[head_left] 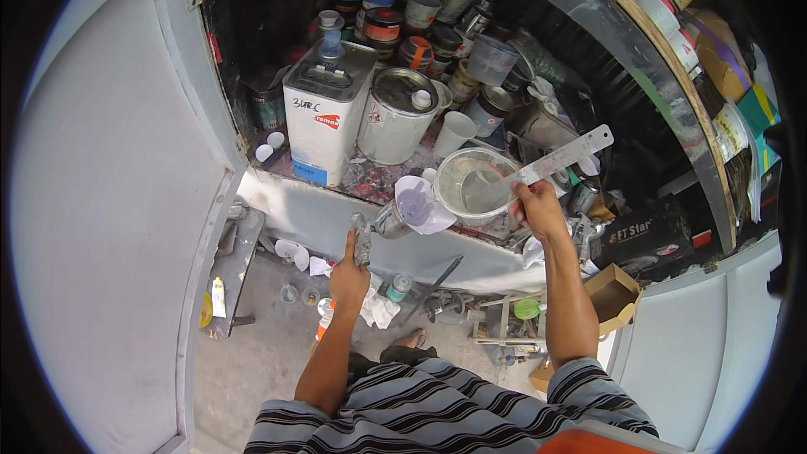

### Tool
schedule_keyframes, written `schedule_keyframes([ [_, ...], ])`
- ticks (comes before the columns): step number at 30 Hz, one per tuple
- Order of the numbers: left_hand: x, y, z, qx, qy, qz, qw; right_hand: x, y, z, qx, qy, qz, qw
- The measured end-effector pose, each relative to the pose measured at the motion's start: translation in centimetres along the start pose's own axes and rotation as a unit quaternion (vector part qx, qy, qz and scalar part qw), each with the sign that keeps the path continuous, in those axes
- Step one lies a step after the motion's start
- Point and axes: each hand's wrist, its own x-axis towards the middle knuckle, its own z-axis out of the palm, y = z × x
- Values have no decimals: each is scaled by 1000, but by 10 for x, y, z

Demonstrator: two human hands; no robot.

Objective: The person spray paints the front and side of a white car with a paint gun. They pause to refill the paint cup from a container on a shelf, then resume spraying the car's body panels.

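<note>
My left hand [349, 273] grips the handle of a metal spray gun [370, 231], held up at the cabinet's lower edge. A white paper strainer cone [418, 204] sits in the gun's cup opening. My right hand [536, 208] holds a long flat metal ruler [565, 158], whose lower end dips into a clear plastic mixing cup [471, 185]. The cup stands on the stained shelf just right of the strainer and touches it or nearly so. The ruler slants up to the right.
The open cabinet holds a white rectangular can [324, 113], a round silver tin [399, 118], a white paper cup [454, 133] and several paint tins behind. A white door [109, 202] stands at left. Bottles, rags and a cardboard box [612, 294] litter the floor.
</note>
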Motion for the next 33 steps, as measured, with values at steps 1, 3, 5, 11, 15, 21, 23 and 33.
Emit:
schedule_keyframes([
  [1, 0, 3, 0, -2, -4, -7, 1000, 2, 0, -2, -13, 4, -7, 1000],
  [3, 1, 9, 0, -18, -10, -5, 1000, 5, -1, -6, -8, 4, -10, 1000],
  [5, 2, 14, 1, -24, -13, -2, 1000, 7, -2, -10, -9, 7, -19, 1000],
  [11, 5, 31, 11, -35, 6, 26, 999, 12, -11, -26, -14, 18, -30, 999],
  [15, 6, 45, 14, -35, 8, 25, 999, 10, -17, -36, -7, 17, -49, 999],
  [21, 1, 61, 15, -36, -17, 16, 999, 7, -21, -51, -42, 43, -42, 997],
  [23, 0, 63, 17, -38, -17, 18, 999, 6, -20, -54, -28, 41, -50, 998],
  [33, 1, 64, 24, -59, -29, 21, 998, 3, -17, -60, -37, 41, -61, 997],
])
